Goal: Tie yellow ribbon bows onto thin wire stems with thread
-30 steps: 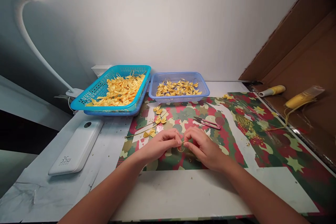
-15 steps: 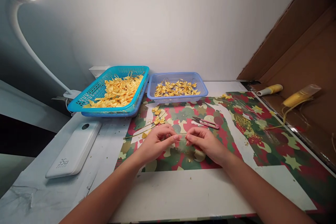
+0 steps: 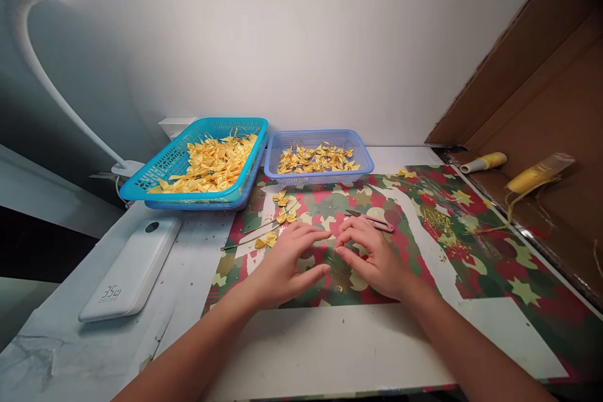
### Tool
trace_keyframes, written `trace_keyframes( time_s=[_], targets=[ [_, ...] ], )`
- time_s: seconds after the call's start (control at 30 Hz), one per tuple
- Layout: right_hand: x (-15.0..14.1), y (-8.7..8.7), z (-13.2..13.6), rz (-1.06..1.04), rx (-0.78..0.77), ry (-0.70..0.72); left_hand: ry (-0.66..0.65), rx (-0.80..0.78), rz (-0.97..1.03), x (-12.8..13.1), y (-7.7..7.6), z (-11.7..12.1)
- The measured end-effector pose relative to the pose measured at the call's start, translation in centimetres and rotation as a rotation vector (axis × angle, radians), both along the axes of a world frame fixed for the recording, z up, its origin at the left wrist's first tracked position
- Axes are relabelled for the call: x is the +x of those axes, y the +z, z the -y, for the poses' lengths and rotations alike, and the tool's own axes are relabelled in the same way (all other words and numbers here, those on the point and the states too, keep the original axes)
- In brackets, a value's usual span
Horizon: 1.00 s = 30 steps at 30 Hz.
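Left of the left hand (image 3: 286,267), a white power bank (image 3: 134,270) reads "35W".

And there it reads "35W" (image 3: 111,292) on the white, rounded-corner rectangular power bank (image 3: 136,264), a fainter line of digits (image 3: 108,300) blurred beneath!

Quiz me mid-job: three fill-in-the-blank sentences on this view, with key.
The pink snips lie just beyond the ____ hand.
The power bank is marked ____ W in large figures.
The turquoise basket, heaped with yellow bows, stands to the ____ of the periwinkle basket.
Missing words: right; 35; left.
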State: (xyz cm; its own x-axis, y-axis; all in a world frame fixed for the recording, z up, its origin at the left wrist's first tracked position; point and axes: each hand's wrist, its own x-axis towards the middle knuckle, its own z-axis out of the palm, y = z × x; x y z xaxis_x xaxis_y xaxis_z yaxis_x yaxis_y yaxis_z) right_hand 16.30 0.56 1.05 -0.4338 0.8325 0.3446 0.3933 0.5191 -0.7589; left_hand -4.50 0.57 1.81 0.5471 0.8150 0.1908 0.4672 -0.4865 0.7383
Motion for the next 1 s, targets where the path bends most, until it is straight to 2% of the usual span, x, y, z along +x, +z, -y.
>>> trace_keyframes(
  time_s=[0.07, 0.13, 0.3, 0.47, 0.57, 0.73, 0.9, 1.0],
  targets=[
    [-0.1, 0.1, 0.2, 0.018, 0.06, 0.021, -0.04, -0.069, 0.032, 0.6, -0.2, 0.2],
    [-0.2, 0.1, 0.2, 0.024, 0.089, 0.011, -0.018, -0.163, 0.061, 1.1, -0.4, 0.4],
    [-0.3, -0.1, 0.1, 0.035, 0.109, -0.046, 0.065, -0.548, 0.346, 1.4, -1.0, 0.2],
    [-0.6, -0.6, 0.1, 0.014, 0.149, -0.067, 0.276, -0.781, 0.689, 1.6, -1.8, -0.3],
    [-0.6, -0.9, 0.1, 0.047, 0.189, -0.053, 0.359, -0.878, 0.801, 1.6, -2.2, -0.6],
    [-0.5, -1.0, 0.2, 0.128, 0.279, -0.03, 0.411, -0.884, 0.777, 1.4, -2.5, -0.5],
    [-0.2, -1.0, 0.2, 0.214, 0.382, -0.031, 0.378, -0.664, 0.477, 1.7, -1.7, 0.0],
    [-0.2, -1.4, 0.1, 0.296, 0.392, -0.045, 0.339, -0.575, 0.314, 1.7, -1.6, 0.1]
  ],
)
